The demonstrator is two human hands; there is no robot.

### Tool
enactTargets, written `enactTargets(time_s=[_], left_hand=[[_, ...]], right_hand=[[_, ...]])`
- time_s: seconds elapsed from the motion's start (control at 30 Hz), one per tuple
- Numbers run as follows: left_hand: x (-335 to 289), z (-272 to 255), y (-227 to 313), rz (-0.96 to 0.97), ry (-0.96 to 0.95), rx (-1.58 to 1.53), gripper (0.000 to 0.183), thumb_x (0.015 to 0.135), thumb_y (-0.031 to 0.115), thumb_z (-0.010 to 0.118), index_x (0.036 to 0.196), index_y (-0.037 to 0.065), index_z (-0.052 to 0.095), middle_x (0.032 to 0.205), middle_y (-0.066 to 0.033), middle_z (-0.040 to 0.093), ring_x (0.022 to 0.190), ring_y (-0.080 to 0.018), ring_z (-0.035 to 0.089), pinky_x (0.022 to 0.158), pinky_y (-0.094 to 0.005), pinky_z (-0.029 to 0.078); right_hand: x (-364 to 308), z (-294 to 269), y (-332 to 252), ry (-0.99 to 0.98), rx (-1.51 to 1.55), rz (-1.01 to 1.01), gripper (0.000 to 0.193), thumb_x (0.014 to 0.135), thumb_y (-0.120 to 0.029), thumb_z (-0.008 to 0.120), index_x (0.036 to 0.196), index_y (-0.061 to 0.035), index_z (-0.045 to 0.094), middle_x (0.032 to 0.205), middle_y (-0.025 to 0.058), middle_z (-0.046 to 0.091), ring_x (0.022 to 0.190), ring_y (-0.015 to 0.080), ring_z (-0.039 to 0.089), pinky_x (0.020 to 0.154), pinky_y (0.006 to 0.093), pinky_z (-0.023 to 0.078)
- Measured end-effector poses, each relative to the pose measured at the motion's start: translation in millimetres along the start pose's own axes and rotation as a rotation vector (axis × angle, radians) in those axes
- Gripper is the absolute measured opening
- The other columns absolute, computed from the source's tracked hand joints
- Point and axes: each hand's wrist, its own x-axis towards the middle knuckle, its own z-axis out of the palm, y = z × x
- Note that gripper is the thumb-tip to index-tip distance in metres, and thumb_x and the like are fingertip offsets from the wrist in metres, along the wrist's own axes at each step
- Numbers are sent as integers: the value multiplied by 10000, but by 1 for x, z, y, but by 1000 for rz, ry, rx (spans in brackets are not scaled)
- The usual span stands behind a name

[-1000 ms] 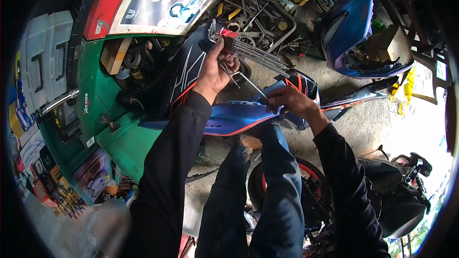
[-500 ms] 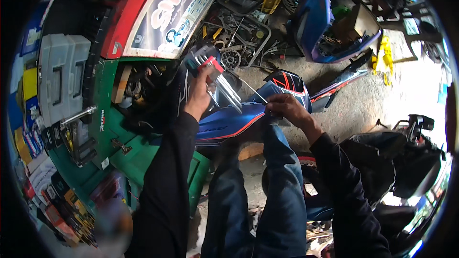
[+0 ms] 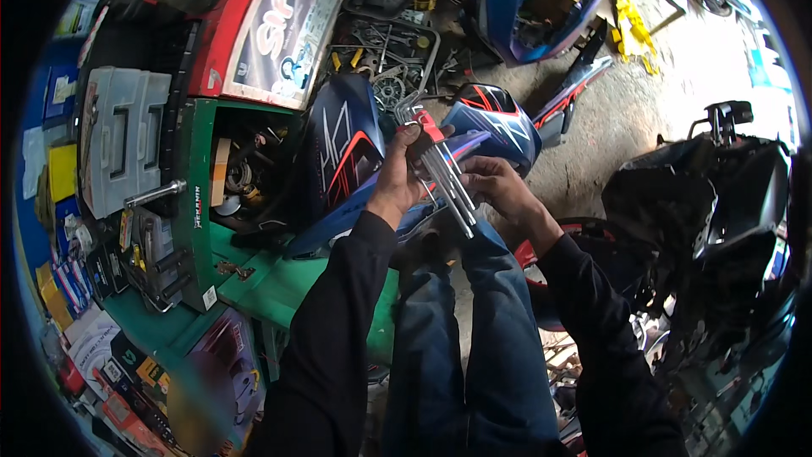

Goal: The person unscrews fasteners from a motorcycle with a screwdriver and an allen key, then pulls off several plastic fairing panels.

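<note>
My left hand (image 3: 394, 181) is wrapped round a hex key set, its red holder (image 3: 430, 130) showing above the fingers. Several long silver hex keys (image 3: 451, 189) slant from the holder down toward my knees. Close against these shafts is my right hand (image 3: 506, 193), its thumb and fingers pinched together. What lies between its fingertips is hidden among the keys. Beneath both hands are blue motorcycle fairing panels (image 3: 331, 145) with red and white stripes, some of them covered by my hands.
A green cabinet (image 3: 198, 203) with a socket wrench (image 3: 156, 194) on its top edge stands at the left. Farther off, a metal tray (image 3: 434, 55) holds loose tools. A blue fairing piece (image 3: 491, 13) lies beyond; dark motorcycle bodywork (image 3: 677, 178) fills the right.
My hands have come together: the single hex key held apart in my right hand no longer stands out separately. The hex key set now sits farther right in view, and the view itself has shifted.
</note>
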Motion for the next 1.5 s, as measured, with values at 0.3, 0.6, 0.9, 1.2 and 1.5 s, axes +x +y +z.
enactTargets(time_s=[0.3, 0.6, 0.9, 1.2, 1.5], left_hand=[[-14, 10, -103, -184, 62, 138, 429, 786, 308, 680, 1112, 37, 610, 1017, -90, 673, 850, -195, 660, 750, -335, 555], [-26, 56, -230, -352, -49, 163, 359, 783, 325, 691, 1032, 84, 599, 920, -61, 642, 827, -197, 643, 768, -362, 544], [-87, 136, -334, -529, -66, 193, 246, 858, 309, 613, 977, 94, 601, 787, -51, 643, 595, -167, 633, 587, -333, 574], [-149, 158, -450, -361, -272, 816, 336, 829, 215, 676, 1101, 39, 585, 886, -26, 648, 772, -96, 587, 664, -250, 489], [-137, 166, -514, 618, -1065, 2146, 301, 829, 273, 675, 996, 23, 686, 811, -86, 672, 755, -167, 641, 667, -315, 489]], right_hand=[[-87, -39, 42, 178, -67, -134, 183, 844, -113, 658, 1000, -20, 639, 836, 2, 622, 780, 94, 570, 703, 257, 461], [-210, -96, 110, 357, 122, -341, 249, 825, -8, 607, 1074, -9, 608, 921, 20, 631, 831, 76, 588, 732, 228, 478], [-335, -135, 150, 528, -44, -472, 351, 773, 67, 546, 1096, -13, 658, 963, 41, 678, 837, 76, 593, 730, 221, 471], [-466, -169, 224, 959, 173, -589, 244, 904, -151, 614, 1057, 32, 659, 898, 72, 690, 819, 120, 621, 744, 254, 484], [-485, -215, 300, 1147, 156, -575, 310, 941, -268, 531, 854, 0, 661, 722, 47, 622, 638, 123, 543, 616, 251, 428]])
